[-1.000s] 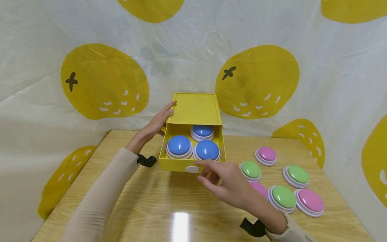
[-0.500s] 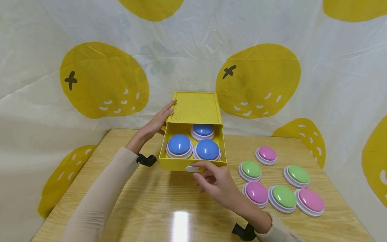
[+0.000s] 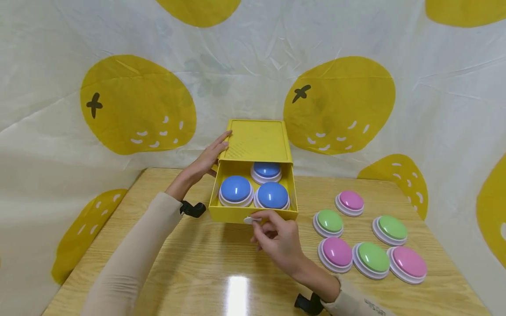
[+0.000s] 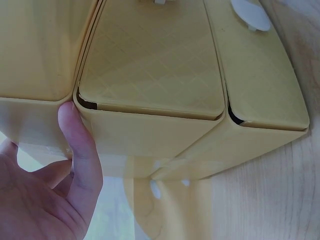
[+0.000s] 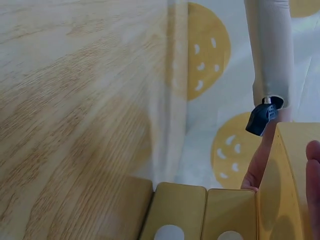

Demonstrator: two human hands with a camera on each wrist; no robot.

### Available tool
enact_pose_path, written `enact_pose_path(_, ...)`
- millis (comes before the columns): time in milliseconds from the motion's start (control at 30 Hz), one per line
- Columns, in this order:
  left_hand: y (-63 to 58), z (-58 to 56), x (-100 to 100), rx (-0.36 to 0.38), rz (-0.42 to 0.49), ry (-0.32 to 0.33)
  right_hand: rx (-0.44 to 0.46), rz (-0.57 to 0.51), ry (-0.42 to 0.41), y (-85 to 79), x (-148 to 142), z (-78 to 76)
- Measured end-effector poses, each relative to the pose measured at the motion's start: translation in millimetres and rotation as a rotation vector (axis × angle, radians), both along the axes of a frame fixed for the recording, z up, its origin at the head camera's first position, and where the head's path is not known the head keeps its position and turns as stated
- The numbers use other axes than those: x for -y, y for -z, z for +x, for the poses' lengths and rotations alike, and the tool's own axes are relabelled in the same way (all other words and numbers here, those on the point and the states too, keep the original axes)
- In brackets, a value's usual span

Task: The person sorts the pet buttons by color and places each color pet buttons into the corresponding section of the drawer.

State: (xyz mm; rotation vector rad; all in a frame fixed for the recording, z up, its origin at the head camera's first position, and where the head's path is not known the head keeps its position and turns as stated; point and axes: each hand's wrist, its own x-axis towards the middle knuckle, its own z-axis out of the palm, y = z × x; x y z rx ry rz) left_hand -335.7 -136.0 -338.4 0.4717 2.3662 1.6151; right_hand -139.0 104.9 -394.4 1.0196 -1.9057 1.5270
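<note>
A small yellow drawer cabinet (image 3: pixel 258 140) stands at the back of the table with its top drawer (image 3: pixel 227 214) pulled out. Inside the drawer are three blue push buttons (image 3: pixel 236 188) on white bases, one of them partly under the cabinet top. My left hand (image 3: pixel 204 161) rests against the cabinet's left side, fingers extended along its upper edge; in the left wrist view the thumb (image 4: pixel 82 145) touches the side wall. With thumb and index finger, my right hand (image 3: pixel 282 243) pinches the white drawer knob (image 3: pixel 248 220), covering part of it.
Three green buttons (image 3: pixel 373 256) and three pink buttons (image 3: pixel 337 251) lie on the wooden table (image 3: pixel 197 272), right of the cabinet. Lower drawers (image 4: pixel 155 65) are closed in the left wrist view. A fruit-printed curtain (image 3: pixel 237 79) hangs right behind the cabinet.
My right hand has moved left, its index finger and thumb coming together on the white knob. The left hand, the drawer and the buttons stay in place.
</note>
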Motion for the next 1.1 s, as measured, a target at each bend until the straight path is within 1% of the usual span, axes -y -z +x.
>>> enact_pose_path(200,-0.2,-0.8,-0.2,-0.006,0.001,0.009,-0.018,-0.006,0.025,-5.1,2.7,-1.4)
enact_pose_path(333,-0.7,-0.7,0.1,-0.011,0.004,0.012,0.016,0.009,0.045,-10.6,3.1,-5.1)
enact_pose_path(433,-1.4,0.0,0.0,-0.011,0.008,0.009,0.042,0.017,0.06,-13.0,3.6,-9.3)
enact_pose_path(533,-0.8,-0.5,0.1,-0.01,0.01,0.007,0.042,0.019,0.07,-13.6,4.4,-14.4)
enact_pose_path(700,1.6,-2.7,0.1,-0.005,0.011,0.011,0.02,0.029,0.09,-13.8,4.5,-22.2)
enact_pose_path(900,2.3,-2.6,0.8,0.004,0.013,0.006,-0.005,0.059,0.118,-14.1,3.1,-32.1)
enact_pose_path(1100,1.0,-1.5,0.7,0.001,0.018,0.009,0.008,0.077,0.131,-16.2,1.5,-40.9)
